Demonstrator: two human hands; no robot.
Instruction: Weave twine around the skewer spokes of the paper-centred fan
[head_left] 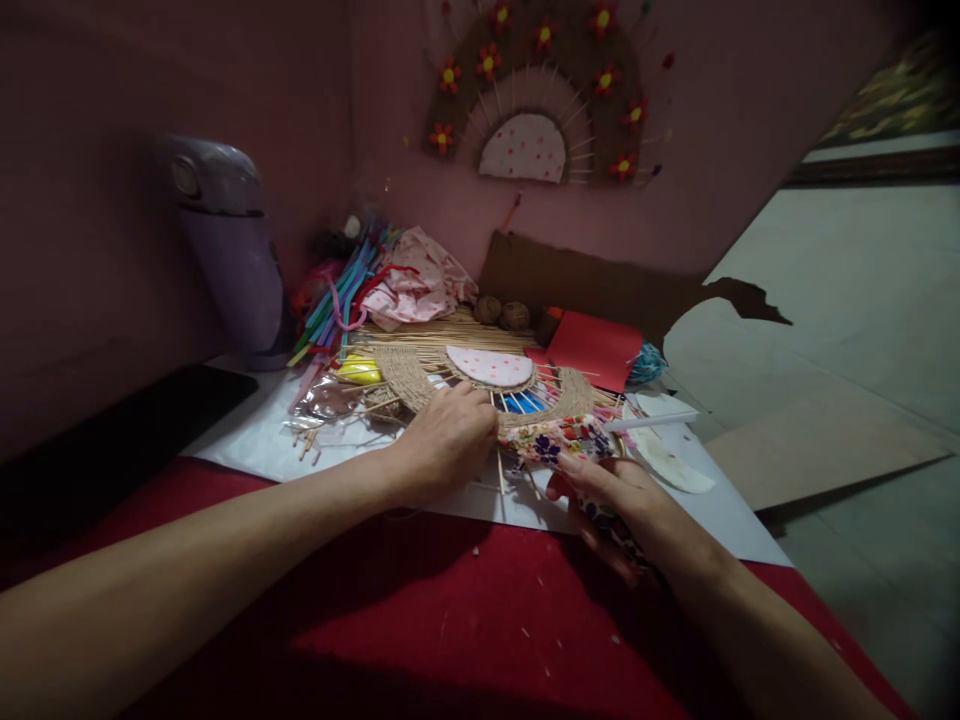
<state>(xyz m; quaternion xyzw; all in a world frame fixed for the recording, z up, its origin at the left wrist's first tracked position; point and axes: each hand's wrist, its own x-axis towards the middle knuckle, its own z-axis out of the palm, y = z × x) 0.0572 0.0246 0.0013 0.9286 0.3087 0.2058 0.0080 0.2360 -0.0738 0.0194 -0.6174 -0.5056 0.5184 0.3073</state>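
Curling in at the near rim of the woven half-ring (397, 375), my left hand (450, 440) sits left of its middle and is the closer of my two. The half-ring lies over the white sheet (251, 440), on the far side of my left fingers; its long axis runs left to right, its straight side far, its curve bulging near. Those fingers are bent inward with their tips hidden, so I can't tell whether they pinch something or only press. Just beyond them is the spotted half-disc (489, 367), at the far middle of the half-ring. Right of my left hand, by the curve's near right part, is the floral cloth (559, 442); I can't tell if it touches the half-ring. My right hand (615, 495), near and right, grips the cloth, thumb on top, fingers wrapped underneath. Beyond it a white rod (652, 421) points right; I can't tell whether I hold that too.
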